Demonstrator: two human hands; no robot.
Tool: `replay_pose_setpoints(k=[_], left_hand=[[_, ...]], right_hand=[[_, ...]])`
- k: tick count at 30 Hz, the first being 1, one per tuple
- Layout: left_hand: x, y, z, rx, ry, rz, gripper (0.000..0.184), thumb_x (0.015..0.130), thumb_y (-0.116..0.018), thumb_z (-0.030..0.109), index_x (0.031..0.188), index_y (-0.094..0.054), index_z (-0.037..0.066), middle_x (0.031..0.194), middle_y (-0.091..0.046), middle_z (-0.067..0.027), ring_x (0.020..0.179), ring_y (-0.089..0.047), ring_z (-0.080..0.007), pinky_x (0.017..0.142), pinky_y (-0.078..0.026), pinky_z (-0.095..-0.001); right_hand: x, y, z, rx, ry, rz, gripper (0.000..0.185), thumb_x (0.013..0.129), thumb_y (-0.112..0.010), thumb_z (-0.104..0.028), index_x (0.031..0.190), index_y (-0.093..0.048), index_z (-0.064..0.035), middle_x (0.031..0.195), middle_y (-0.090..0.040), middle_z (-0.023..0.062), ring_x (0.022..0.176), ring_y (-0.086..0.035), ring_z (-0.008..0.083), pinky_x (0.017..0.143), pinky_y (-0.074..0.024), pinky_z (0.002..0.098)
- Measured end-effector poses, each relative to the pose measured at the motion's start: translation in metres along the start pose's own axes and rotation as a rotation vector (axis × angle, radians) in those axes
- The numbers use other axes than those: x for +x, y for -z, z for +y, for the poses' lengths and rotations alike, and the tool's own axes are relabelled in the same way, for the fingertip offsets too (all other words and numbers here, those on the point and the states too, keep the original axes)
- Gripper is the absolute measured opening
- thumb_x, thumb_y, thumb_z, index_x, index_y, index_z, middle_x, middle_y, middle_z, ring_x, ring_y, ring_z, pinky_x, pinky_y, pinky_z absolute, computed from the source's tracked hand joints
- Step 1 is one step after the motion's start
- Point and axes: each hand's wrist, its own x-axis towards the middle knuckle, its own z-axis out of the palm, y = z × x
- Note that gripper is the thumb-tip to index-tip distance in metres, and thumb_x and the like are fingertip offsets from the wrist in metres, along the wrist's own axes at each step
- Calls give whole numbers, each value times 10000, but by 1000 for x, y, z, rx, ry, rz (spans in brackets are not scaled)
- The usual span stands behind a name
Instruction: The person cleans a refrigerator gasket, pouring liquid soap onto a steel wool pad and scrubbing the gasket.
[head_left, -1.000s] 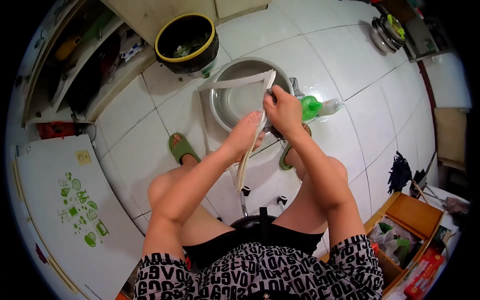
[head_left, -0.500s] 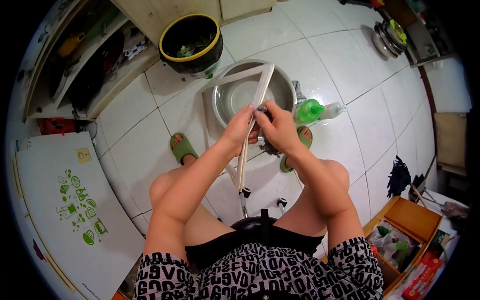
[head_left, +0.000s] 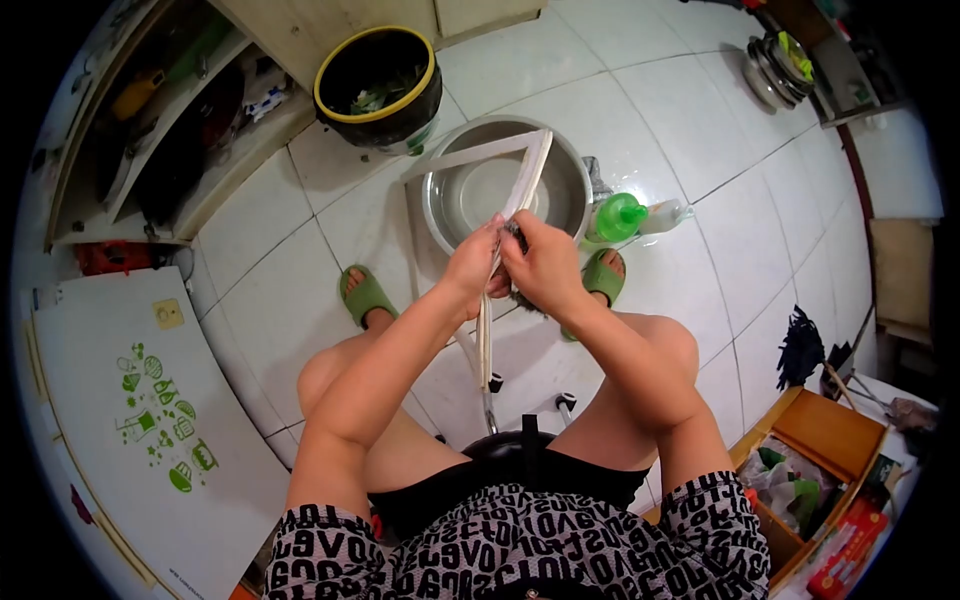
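A thin white rectangular frame is tilted in front of me, its far part above a round metal basin on the floor. My left hand is closed around the frame's near side bar. Against the same bar, my right hand is closed on a dark grey cloth or scrubber, mostly hidden by the fingers. Both hands are close together, near the basin's near rim. Water shows in the basin.
Right of the basin lie a green bottle and a clear bottle on wet tiles. A yellow-rimmed bin stands behind. A white cabinet is at left, an open wooden drawer at lower right, stacked metal bowls at upper right.
My right hand has moved down along the frame's bar with the grey cloth, toward me, and now sits beside my left hand. The left hand has shifted slightly toward the left.
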Motion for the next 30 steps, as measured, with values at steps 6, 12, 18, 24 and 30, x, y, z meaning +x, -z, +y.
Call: replay_pose_setpoints(k=[6, 12, 18, 24, 30], left_hand=[[-8, -11, -4, -44, 23, -28, 373, 1004, -331, 433, 793, -472, 160, 497, -387, 8, 327, -284, -92, 343, -264, -245], [-2, 0, -5, -35, 12, 25, 346, 1009, -331, 412, 822, -472, 157, 497, -386, 12, 327, -282, -93, 342, -275, -242], [-5, -4, -7, -44, 34, -62, 293, 1002, -353, 408, 902, -483, 165, 527, -395, 9, 335, -287, -91, 330, -273, -238], [-8, -4, -7, -29, 54, 31, 277, 1001, -365, 401, 903, -492, 174, 528, -396, 22, 323, -285, -88, 324, -266, -237], [-4, 2, -6, -54, 37, 5, 255, 1006, -352, 394, 967, -497, 188, 538, -406, 18, 328, -287, -89, 328, -267, -235]], right_hand=[[23, 6, 16, -128, -108, 159, 156, 813, -592, -201, 787, -545, -54, 659, -600, 154, 618, -593, 377, 542, -444, 464], [0, -5, 10, -139, 99, 123, 162, 806, -605, -200, 761, -536, -61, 642, -596, 142, 587, -594, 360, 526, -459, 442], [14, 6, 14, -105, -53, 132, 152, 827, -587, -167, 804, -550, -21, 679, -589, 202, 655, -588, 406, 564, -451, 442], [14, -1, 22, -97, -50, 141, 149, 797, -592, -202, 792, -562, -56, 604, -576, 160, 592, -585, 380, 538, -444, 465], [-2, -10, 6, -113, 16, 92, 169, 806, -582, -213, 770, -539, -53, 650, -598, 169, 610, -588, 400, 556, -451, 481]])
